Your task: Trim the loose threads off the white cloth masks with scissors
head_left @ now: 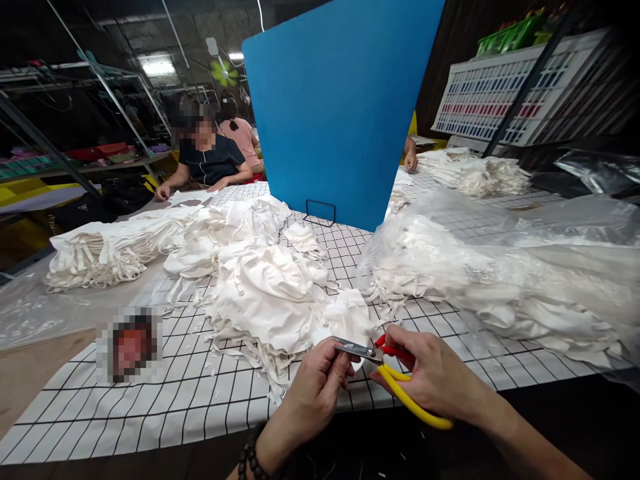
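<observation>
My right hand point(435, 373) is closed around a pair of scissors point(415, 403) with one red and one yellow handle loop. Their metal blades point left and reach over the fingertips of my left hand point(313, 393). Those fingers are pinched together at the edge of a white fabric piece point(350, 313), just in front of the blade tips; the exact grip is partly hidden. Behind it rises a loose heap of white fabric pieces point(270, 287). A dark bead bracelet point(255, 453) circles my left wrist.
A grid-patterned cloth point(170, 413) covers the table, with small white scraps on it. Stacked white fabric point(110, 247) lies left, and clear plastic point(500, 260) covers more fabric at right. A blue board point(335, 113) stands upright ahead. Another person point(213, 160) sits across the table.
</observation>
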{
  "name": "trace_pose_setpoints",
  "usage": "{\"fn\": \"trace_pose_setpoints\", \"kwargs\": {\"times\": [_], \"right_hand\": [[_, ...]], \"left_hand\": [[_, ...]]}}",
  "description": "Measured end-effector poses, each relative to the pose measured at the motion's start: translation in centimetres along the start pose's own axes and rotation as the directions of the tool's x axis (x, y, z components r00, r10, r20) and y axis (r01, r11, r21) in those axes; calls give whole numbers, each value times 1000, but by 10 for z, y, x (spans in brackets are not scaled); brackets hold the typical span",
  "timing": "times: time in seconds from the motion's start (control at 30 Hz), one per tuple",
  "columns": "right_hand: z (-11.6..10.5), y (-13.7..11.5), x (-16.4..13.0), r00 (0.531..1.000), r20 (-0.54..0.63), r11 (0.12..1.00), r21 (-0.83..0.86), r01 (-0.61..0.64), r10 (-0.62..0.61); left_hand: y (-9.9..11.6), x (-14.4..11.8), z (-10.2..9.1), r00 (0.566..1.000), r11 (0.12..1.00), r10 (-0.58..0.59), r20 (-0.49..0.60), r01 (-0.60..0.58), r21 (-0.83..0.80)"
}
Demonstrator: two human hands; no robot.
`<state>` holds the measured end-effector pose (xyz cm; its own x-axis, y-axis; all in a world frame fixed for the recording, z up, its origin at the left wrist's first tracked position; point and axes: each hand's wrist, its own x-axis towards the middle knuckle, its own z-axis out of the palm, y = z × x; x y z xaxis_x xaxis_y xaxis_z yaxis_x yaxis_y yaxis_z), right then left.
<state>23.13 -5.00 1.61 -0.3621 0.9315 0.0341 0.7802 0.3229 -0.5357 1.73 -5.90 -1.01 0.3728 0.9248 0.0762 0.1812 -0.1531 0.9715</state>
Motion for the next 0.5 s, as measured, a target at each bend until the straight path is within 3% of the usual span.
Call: {"fn": "trace_pose_setpoints", "kwargs": {"times": [0.37,0.5], "right_hand": [[9,0,0,999,-27,999,46,20,-19],[17,8,-2,998,-52,981,193,-11,21]], "left_hand": [[-1,-2,-2,999,999,-43,2,43,-23],[-7,1,2,998,991,-62,-2,62,-122]]}}
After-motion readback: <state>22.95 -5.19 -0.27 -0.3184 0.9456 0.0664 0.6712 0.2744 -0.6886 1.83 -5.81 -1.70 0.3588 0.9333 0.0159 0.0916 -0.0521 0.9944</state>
